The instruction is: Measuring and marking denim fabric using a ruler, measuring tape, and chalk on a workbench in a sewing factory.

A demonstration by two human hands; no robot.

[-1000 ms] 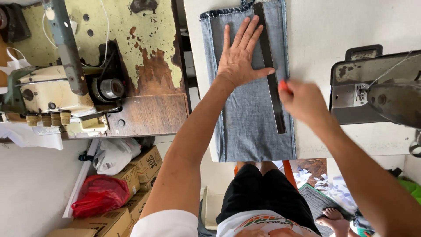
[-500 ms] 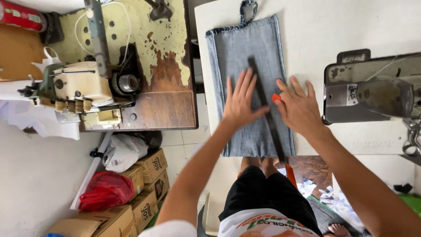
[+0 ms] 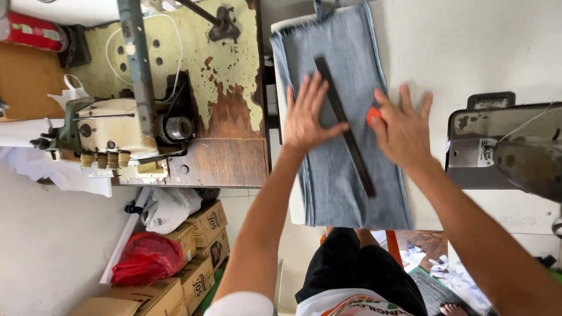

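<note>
Under both hands there's a long folded piece of blue-grey denim fabric laid flat on the white tabletop, with one short end hanging just off the edge nearest the person. A long dark flat ruler lies on the denim, running lengthwise at a slight slant.

The left hand is spread flat, fingers apart, palm pressing the cloth just to the left of the ruler, thumb reaching over to touch the ruler's edge. The right hand is also splayed open on the fabric just to the right of the ruler, and there's a small red-orange piece, looks like tailor's chalk, tucked at the thumb side of it. Can't really tell how it's pinched, it's mostly hidden.

My read: this is the smoothing and lining-up bit, cloth being flattened and the ruler settled in place, nothing marked yet as far as I can see. Next thing it calls for, I'd guess, is the left hand pinning the ruler firmly so it doesn't skate on the denim, while the right brings the chalk to the ruler's edge.

Off to the left of the left hand sits an old cream-coloured sewing machine on a worn, rusty stand; a grey metal machine is just right of the right hand.
</note>
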